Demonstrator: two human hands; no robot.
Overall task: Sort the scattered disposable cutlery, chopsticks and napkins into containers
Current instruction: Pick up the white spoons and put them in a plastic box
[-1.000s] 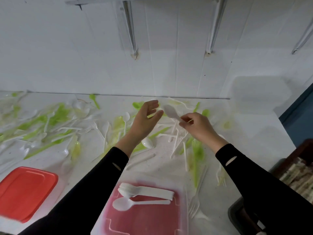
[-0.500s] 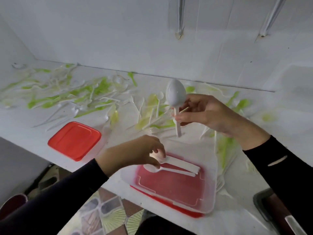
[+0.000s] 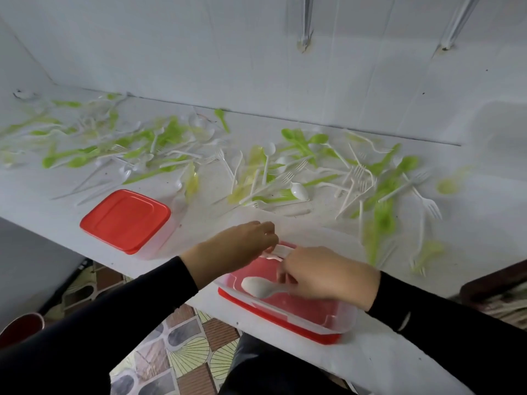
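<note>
White spoon (image 3: 258, 286) sits in the clear container (image 3: 346, 320) at the near edge of the worktop (image 3: 37, 201). Our right hand (image 3: 328, 276) pinches its handle, and our left hand (image 3: 239, 246) curls onto white handles (image 3: 282, 249) at the far rim. We judge the sorting barely begun: green and white cutlery (image 3: 285, 172) is strewn across the far worktop, and the red-lidded box (image 3: 125, 220) on the left is closed. No chopsticks or napkins visible.
</note>
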